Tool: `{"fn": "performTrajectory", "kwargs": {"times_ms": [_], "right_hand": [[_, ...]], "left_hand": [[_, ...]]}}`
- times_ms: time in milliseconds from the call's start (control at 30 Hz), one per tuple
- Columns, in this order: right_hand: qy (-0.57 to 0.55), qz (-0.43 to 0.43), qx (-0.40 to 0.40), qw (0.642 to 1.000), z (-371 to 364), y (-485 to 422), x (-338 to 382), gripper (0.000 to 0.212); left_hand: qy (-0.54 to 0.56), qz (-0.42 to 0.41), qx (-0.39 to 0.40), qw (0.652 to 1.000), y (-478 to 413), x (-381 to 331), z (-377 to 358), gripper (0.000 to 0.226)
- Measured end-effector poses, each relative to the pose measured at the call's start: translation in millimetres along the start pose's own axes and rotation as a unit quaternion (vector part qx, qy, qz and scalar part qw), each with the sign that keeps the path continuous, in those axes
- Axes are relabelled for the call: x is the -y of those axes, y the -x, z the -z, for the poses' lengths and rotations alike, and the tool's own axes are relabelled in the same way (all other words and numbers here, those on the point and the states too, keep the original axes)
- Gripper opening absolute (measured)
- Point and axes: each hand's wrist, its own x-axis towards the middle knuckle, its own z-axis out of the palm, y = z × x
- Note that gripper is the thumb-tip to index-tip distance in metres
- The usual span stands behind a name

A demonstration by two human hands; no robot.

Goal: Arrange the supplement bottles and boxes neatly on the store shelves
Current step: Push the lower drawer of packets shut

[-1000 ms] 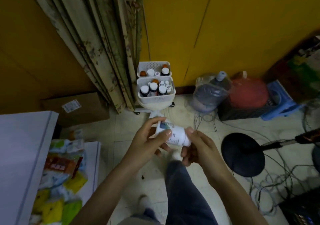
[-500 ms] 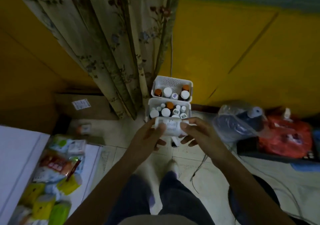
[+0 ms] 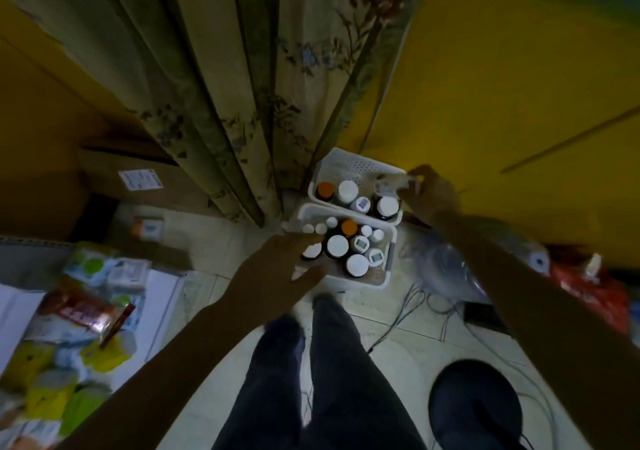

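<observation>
1. Right grip [image 3: 431, 193]: fingers curled and clamped on a pale white bottle [image 3: 388, 182]. The bottle is motion-blurred, so I can't read the label or tell how it is turned.
2. The bottle hangs just left of the right grip, over the right far corner of the far basket [image 3: 356, 165]. That corner sits beyond a large white-capped bottle [image 3: 387, 205]. My guess is the open corner is why the bottle is carried there: a slot for one more upright bottle.
3. Further left of that grip, an orange-capped bottle [image 3: 325, 190] and other white caps stand upright in a row. Caps up looks like the neat order being aimed for.
4. Left grip [image 3: 277, 269]: reaches to the left near corner of the near basket [image 3: 389, 262]. Fingers and thumb lie either side of a white cap [image 3: 312, 250]; I cannot tell whether they close on it, touch the rim or only hover.
5. My guess is the left grip is there to steady the basket or sort its bottles while the other sets down.
6. Right of the left grip, the near basket is packed tight with upright bottles, caps nearly touching.
7. Behind both grips hangs a floral curtain [image 3: 242, 86]. Loose packets [image 3: 79, 311] lie well off to the left of the left grip.
</observation>
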Motion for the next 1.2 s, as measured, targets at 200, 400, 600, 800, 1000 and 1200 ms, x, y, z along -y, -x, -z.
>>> {"fn": "performTrajectory", "kwargs": {"times_ms": [200,400,600,800,1000,1200], "right_hand": [[0.211,0.072,0.082,0.972,-43.4,-98.8,-4.2,0.045],[0.399,0.161,0.168,0.887,-91.2,-147.9,-14.5,0.047],[0.468,0.186,0.217,0.836,-112.9,-164.7,-26.5,0.052],[0.409,0.15,0.243,0.867,-111.8,-149.2,-28.9,0.063],[0.233,0.19,0.137,0.944,-85.7,-84.3,-21.3,0.064],[0.184,0.369,0.105,0.905,-90.0,46.9,21.7,0.068]], "left_hand": [[-0.152,-0.059,-0.058,0.985,-28.8,14.7,-13.1,0.067],[-0.143,-0.009,-0.059,0.988,-68.3,7.5,-39.1,0.075],[-0.136,0.02,-0.048,0.989,-76.6,0.7,-53.4,0.07],[-0.199,0.015,-0.104,0.974,-77.5,-3.2,-52.0,0.072],[-0.219,0.035,-0.141,0.965,-59.1,-5.9,-56.5,0.08],[-0.173,0.129,-0.14,0.966,15.5,7.0,-70.7,0.086]]}}
